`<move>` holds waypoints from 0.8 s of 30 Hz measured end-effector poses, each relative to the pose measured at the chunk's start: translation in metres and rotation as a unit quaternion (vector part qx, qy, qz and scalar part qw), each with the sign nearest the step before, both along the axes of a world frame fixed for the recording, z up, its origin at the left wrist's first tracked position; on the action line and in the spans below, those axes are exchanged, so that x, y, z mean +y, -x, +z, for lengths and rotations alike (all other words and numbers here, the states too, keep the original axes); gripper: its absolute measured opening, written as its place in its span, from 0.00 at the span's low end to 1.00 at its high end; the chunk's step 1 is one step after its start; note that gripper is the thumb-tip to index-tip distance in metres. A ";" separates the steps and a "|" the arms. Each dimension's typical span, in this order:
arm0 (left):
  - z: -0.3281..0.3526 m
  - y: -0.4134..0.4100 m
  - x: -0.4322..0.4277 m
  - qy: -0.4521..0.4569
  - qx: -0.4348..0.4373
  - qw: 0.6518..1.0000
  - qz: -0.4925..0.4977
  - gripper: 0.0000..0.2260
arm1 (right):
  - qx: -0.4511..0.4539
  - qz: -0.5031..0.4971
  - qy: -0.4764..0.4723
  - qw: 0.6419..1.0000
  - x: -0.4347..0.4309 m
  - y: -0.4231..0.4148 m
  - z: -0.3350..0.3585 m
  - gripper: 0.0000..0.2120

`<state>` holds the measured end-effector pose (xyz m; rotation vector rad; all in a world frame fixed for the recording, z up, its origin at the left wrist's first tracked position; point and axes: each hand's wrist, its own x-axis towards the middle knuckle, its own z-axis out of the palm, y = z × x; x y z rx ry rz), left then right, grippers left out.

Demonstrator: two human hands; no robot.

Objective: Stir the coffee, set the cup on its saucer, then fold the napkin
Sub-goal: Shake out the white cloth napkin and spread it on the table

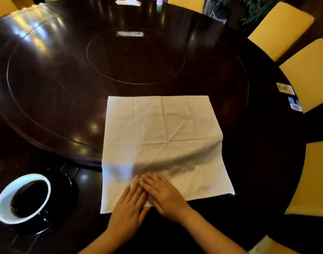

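Observation:
A white cloth napkin (160, 132) lies spread flat and creased on the dark round table, straight in front of me. My left hand (128, 208) and my right hand (163, 194) rest palm down side by side on its near edge, fingers straight and touching each other, holding nothing. At the lower left a cup (6, 204) with a white inside, filled with dark coffee, stands on a black saucer (65, 182). No spoon is visible.
The table (47, 107) carries a raised round turntable in its middle. Yellow chairs (279, 28) ring the right side. Cards (285, 88) lie near the right edge. A small green and purple bottle (159, 4) and white paper (128, 1) sit at the far edge.

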<state>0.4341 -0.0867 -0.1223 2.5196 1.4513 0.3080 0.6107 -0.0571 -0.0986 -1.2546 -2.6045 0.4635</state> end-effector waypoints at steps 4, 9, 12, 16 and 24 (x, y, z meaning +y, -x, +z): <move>-0.006 0.012 -0.010 0.006 0.037 0.999 0.031 0.27 | -0.133 -0.037 0.043 0.989 -0.009 -0.011 -0.012 0.26; -0.009 0.017 -0.013 0.031 0.070 0.996 0.052 0.29 | -0.193 -0.153 0.081 0.966 -0.010 -0.075 -0.007 0.28; -0.010 0.021 -0.015 0.033 0.081 0.994 0.064 0.30 | -0.195 -0.212 0.102 0.952 -0.019 -0.132 -0.007 0.32; -0.010 0.021 -0.014 0.045 0.091 0.993 0.063 0.30 | -0.214 -0.260 0.105 0.936 -0.032 -0.175 -0.001 0.43; -0.003 0.029 -0.018 0.080 0.122 0.988 0.054 0.30 | -0.213 -0.218 0.060 0.951 -0.062 -0.195 0.020 0.30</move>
